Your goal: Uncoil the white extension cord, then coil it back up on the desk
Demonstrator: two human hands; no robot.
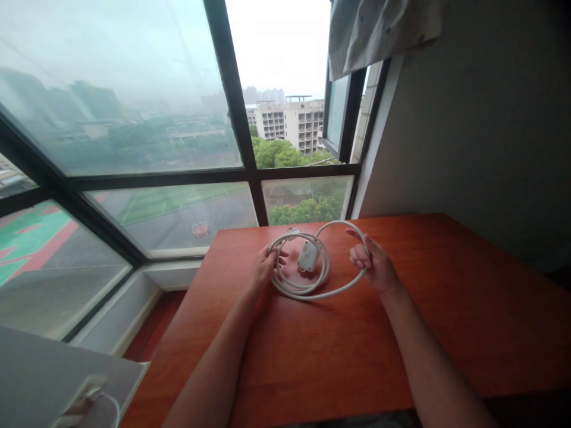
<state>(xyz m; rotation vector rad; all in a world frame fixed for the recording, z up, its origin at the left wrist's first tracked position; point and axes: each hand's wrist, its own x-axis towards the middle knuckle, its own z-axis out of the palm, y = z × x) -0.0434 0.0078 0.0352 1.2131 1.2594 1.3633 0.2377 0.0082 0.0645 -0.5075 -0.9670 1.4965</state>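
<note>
A white cable (pixel 339 291) lies in round coils near the far side of the reddish-brown table (pixel 321 351). My left hand (pixel 262 266) grips the left side of the coils, thumb on top and fingers inside the ring. On the right, my right hand (pixel 375 261) has its fingers closed on a wider loop of the same cable, with the index finger pointing outward. Inside the coils sits a small white box (pixel 307 255), apparently joined to the cable. Behind it, a small pale piece (pixel 293 232) shows at the coil's far edge, too small to name.
Large dark-framed windows (pixel 252 172) rise beyond the table, and one pane stands open at the right. A grey curtain (pixel 379 30) hangs above it. A grey wall (pixel 455 137) borders the right. At lower left, a white cord is plugged into a wall socket (pixel 82 398).
</note>
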